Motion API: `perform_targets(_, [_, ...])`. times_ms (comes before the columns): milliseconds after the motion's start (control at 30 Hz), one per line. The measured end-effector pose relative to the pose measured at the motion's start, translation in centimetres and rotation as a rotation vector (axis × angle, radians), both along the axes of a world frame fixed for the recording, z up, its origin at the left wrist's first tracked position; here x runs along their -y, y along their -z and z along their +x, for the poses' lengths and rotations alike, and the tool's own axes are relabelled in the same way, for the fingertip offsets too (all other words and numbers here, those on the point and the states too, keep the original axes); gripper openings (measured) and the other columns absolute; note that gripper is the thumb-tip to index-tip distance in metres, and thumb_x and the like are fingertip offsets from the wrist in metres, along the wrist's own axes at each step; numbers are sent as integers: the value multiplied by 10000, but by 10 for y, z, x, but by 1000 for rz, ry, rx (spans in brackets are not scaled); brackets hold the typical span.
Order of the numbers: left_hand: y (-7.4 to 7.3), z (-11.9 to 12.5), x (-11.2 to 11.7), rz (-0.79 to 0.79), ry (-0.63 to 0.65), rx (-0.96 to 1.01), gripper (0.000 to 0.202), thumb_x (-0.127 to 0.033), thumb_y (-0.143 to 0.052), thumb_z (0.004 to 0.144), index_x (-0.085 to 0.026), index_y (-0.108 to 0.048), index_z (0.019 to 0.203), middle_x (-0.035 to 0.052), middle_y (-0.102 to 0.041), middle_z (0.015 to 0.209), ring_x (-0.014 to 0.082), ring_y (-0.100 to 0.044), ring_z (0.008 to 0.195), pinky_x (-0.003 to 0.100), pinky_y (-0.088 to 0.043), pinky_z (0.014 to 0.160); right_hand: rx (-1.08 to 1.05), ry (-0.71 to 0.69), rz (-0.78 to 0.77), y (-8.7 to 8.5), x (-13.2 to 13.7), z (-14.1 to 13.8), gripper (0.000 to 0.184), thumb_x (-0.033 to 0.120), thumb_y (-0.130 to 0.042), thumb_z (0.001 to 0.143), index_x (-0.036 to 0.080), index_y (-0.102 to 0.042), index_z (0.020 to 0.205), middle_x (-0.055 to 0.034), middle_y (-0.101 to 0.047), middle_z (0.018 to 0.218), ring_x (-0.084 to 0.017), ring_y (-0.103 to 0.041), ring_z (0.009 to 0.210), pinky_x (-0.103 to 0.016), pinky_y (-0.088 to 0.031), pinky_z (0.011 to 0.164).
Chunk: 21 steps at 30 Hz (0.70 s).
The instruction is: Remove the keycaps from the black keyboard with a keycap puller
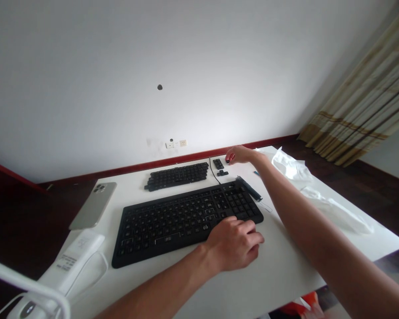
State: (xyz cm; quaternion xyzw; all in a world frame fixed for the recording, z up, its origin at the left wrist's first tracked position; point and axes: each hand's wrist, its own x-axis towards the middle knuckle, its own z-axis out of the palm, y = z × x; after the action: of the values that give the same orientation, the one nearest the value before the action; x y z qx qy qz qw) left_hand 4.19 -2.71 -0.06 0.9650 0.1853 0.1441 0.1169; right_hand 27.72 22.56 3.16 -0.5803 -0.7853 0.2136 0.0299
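Note:
A black keyboard [182, 219] lies across the white table [286, 266]. My left hand [234, 243] rests at the keyboard's near right corner, fingers curled against its edge. Behind the keyboard lie rows of removed black keycaps [177, 175] and two small keycap groups [218, 164]. My right hand [239, 155] reaches to the far edge of the table beside those groups, fingertips pinched on a small dark keycap [227, 161]. A dark stick-shaped tool [249, 188] lies by the keyboard's far right corner.
A phone [93, 204] lies face down at the left. A white device with a cord [69, 261] sits at the near left corner. Crumpled white plastic bags [291, 167] lie at the right. A curtain [365, 110] hangs at the far right.

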Motion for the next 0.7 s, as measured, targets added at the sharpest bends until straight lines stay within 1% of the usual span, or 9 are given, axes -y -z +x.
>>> perform_targets(100, [0,0,0,1,3,3,172,-290,-537,1025,-239,-701,1042,0,-662,1001,164,-645,866,348,-437,775,-7,17,69,6,-2,-5,239,258,-802,830,233,-829,1066,-65,-814,1066,-235,-747,955,-409,-595,951])
perform_targets(200, [0,0,0,0,-1,5,181,-292,-528,1030,-238,-700,1047,2,-664,1009,164,-646,868,346,-433,774,-23,32,121,9,-3,-8,244,233,-783,851,217,-824,1090,-75,-810,1070,-219,-741,917,-381,-603,897])
perform_targets(333, [0,0,0,0,1,-2,186,-297,-526,1032,-235,-700,1051,7,-667,1012,165,-647,863,347,-436,777,-43,50,115,10,-2,-11,264,222,-786,847,209,-824,1108,-80,-808,1059,-216,-735,893,-370,-604,855])
perform_targets(433, [-1,0,0,2,5,-3,184,-301,-531,1033,-232,-700,1055,12,-672,1017,165,-653,870,345,-441,786,-80,69,75,6,1,-13,344,215,-785,844,211,-804,1188,-89,-804,1095,-216,-734,934,-373,-602,878])
perform_targets(500, [-1,0,0,6,3,-3,183,-302,-530,1034,-233,-700,1048,11,-672,1008,167,-654,871,347,-441,782,-98,71,44,-1,5,-12,377,231,-785,844,224,-793,1220,-86,-802,1115,-216,-733,964,-392,-593,919])
perform_targets(567, [0,0,0,7,1,0,185,-304,-528,1035,-236,-700,1045,8,-672,1004,168,-653,872,350,-441,778,-72,67,32,-12,10,-10,352,257,-797,830,236,-806,1181,-84,-798,1126,-233,-728,995,-426,-580,947])
perform_targets(633, [0,0,0,1,1,4,185,-304,-531,1033,-240,-703,1055,5,-677,1011,169,-653,873,353,-442,779,-5,57,13,-29,17,-8,309,288,-824,797,242,-825,1102,-84,-793,1139,-272,-721,1026,-453,-572,934])
perform_targets(700, [1,0,0,-8,2,13,188,-297,-534,1029,-243,-709,1072,3,-684,1021,168,-655,874,353,-444,783,61,31,-70,-48,26,-10,308,329,-854,761,255,-826,1058,-77,-793,1134,-303,-723,1032,-454,-573,893])
